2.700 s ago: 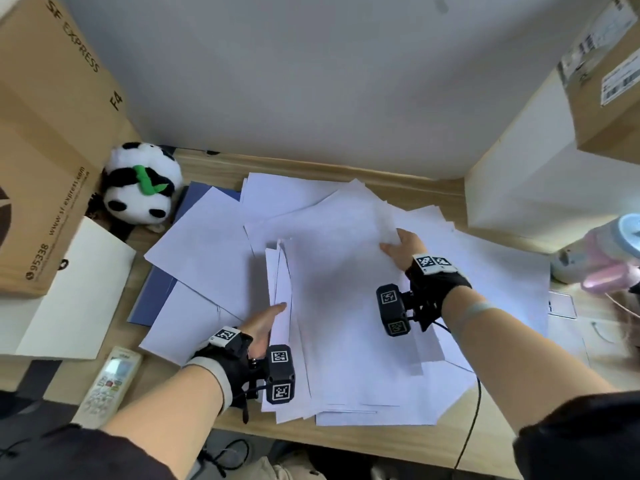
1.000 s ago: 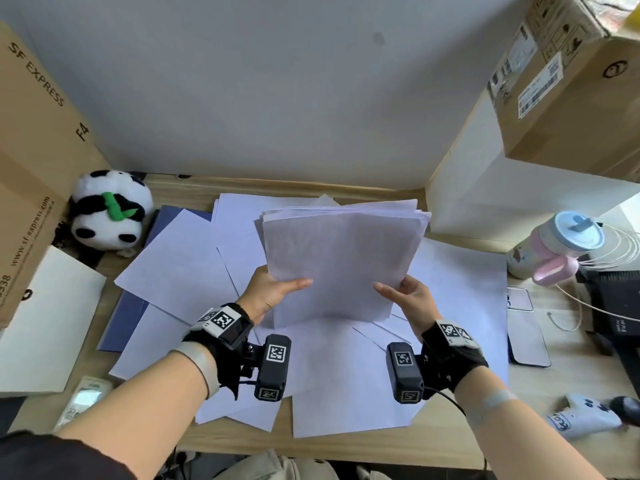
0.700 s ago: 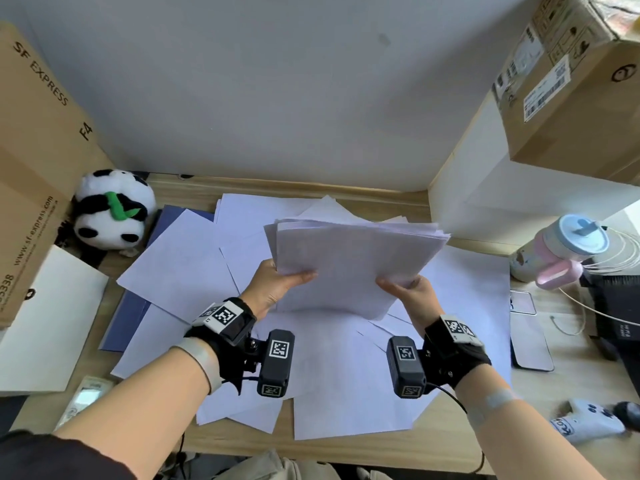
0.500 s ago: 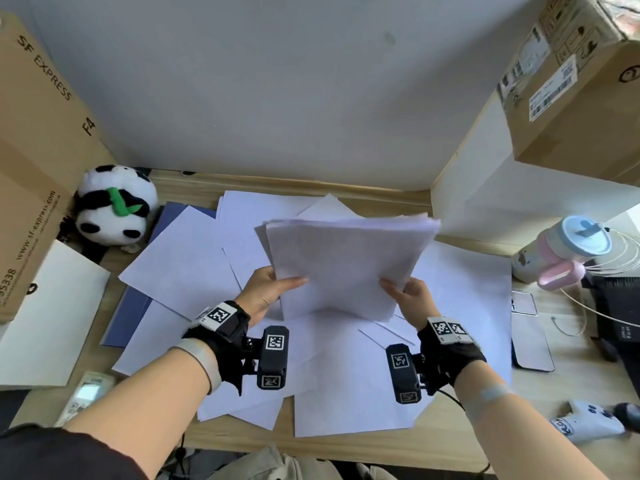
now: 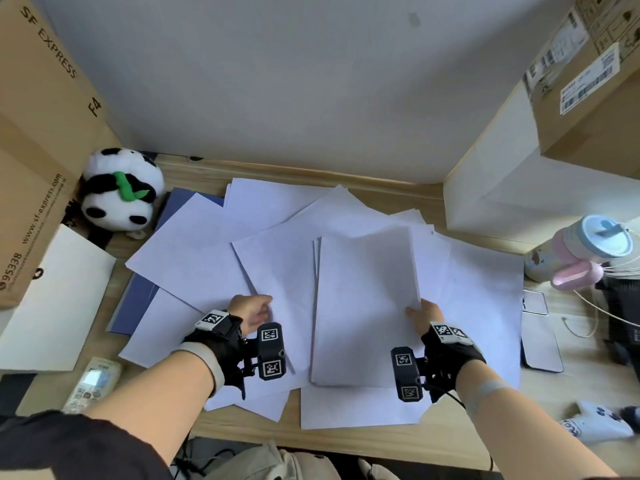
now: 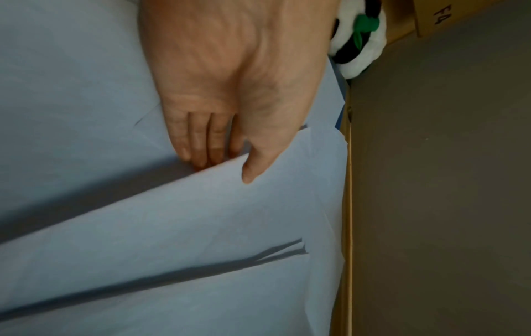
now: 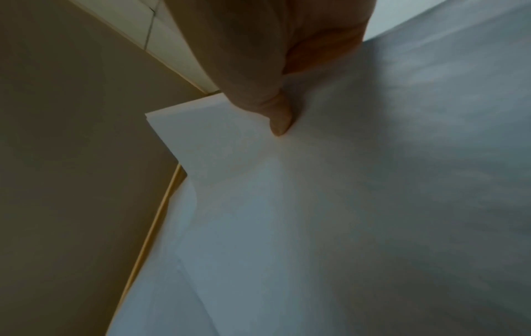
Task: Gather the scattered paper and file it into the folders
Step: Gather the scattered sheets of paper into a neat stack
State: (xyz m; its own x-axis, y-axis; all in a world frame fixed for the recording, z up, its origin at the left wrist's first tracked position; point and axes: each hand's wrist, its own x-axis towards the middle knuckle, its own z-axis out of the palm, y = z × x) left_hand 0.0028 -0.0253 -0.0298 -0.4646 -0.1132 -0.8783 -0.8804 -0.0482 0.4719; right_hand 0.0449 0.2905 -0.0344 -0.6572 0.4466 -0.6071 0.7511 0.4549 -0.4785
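Smooth white paper stack (image 5: 363, 306) pinched by right hand (image 5: 424, 315), sheets flat.

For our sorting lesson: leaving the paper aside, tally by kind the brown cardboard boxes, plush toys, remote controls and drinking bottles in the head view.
Brown cardboard boxes: 2
Panda plush toy: 1
Remote control: 1
Drinking bottle: 1
Total: 5
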